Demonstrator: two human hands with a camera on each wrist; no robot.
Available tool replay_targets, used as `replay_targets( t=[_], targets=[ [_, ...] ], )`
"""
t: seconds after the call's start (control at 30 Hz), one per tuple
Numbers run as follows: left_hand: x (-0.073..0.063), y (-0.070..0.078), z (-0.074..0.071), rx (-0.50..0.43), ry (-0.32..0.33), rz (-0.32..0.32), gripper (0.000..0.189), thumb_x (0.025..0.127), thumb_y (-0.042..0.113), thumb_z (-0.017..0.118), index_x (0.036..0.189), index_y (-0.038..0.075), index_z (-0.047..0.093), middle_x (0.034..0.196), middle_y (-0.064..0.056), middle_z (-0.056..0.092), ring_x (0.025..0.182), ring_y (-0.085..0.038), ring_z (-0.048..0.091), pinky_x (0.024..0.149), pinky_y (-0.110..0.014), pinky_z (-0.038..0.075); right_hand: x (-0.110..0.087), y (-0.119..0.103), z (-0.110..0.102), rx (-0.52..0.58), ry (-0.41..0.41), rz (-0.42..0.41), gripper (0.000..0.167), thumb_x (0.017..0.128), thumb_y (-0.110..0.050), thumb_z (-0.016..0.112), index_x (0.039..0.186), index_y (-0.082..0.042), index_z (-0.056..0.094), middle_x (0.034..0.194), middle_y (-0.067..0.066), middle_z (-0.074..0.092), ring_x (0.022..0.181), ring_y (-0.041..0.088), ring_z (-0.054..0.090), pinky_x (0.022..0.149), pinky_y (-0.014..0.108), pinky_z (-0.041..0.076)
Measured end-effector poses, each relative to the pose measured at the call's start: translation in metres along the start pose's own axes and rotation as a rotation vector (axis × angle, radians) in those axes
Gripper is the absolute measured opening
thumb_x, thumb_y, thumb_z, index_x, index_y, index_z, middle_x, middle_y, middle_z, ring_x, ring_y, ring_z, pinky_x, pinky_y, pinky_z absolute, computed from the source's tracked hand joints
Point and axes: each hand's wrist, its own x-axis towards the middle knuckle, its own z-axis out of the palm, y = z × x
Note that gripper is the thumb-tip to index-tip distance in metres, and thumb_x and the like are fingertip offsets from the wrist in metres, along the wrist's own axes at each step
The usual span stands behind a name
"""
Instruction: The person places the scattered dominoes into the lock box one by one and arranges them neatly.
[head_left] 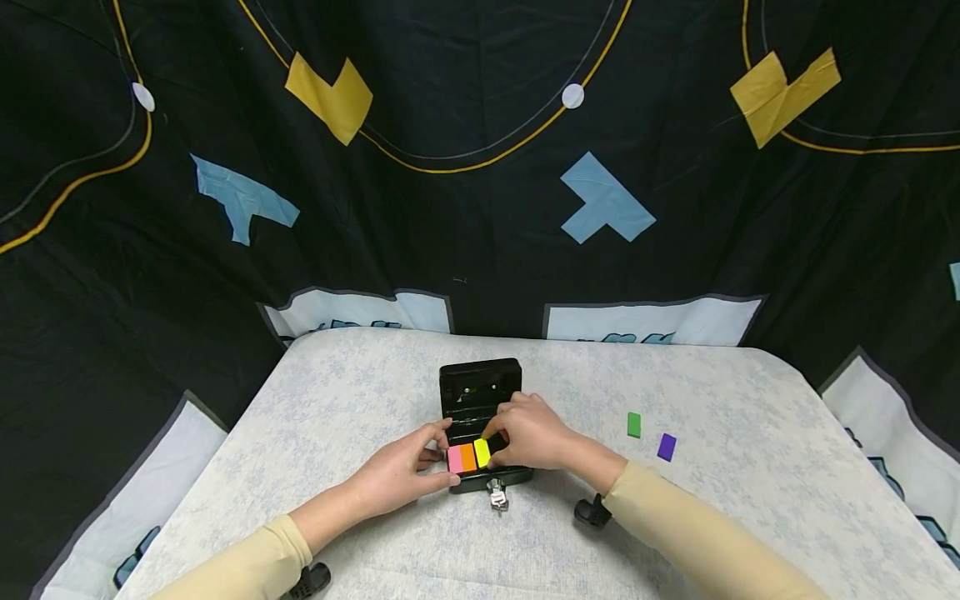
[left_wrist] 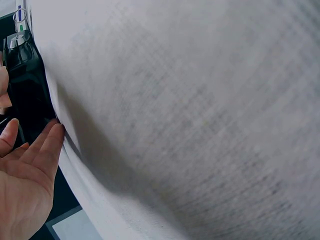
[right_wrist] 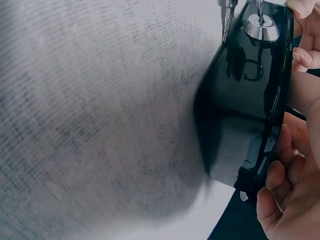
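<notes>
Right fingers [head_left: 495, 427] pinch a yellow block [head_left: 482, 452], left fingers [head_left: 438, 482] spread against the box [head_left: 468, 379] containing pink and orange blocks [head_left: 468, 457].

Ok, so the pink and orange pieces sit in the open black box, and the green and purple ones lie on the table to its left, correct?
One slip: the green piece and purple piece lie on the table to the right of the open black box, as the head view shows. The rest stands.

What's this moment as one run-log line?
left hand: touches black box | right hand: pinches yellow block | lid: open | pink block, orange block: in box | green block, purple block: on table, right of box
</notes>
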Motion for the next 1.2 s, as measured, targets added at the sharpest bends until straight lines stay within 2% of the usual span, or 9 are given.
replay_targets(
  t=[0.53,1.2],
  targets=[
    [0.0002,0.0006,0.0,0.002,-0.002,-0.002,0.043,0.089,0.047,0.079,0.109,0.019,0.053,0.161,0.0,0.041,0.111,-0.016,0.069,0.094,-0.044,0.055,0.004,-0.0004,0.0057,-0.036,-0.013,0.013,0.036,0.076,-0.045,0.089,0.104,-0.023,0.081,0.076,-0.014,0.054,0.079,0.011,0.04,0.074,0.032,0.033],
    [-0.0001,0.001,0.0004,-0.004,-0.003,-0.016,0.044,0.088,0.047,0.08,0.109,0.02,0.054,0.161,0.001,0.041,0.11,-0.015,0.069,0.095,-0.043,0.055,0.0049,-0.0016,0.0068,-0.013,-0.019,0.025,0.037,0.077,-0.045,0.089,0.106,-0.023,0.08,0.073,-0.014,0.049,0.077,0.012,0.04,0.071,0.032,0.032]
  ],
)
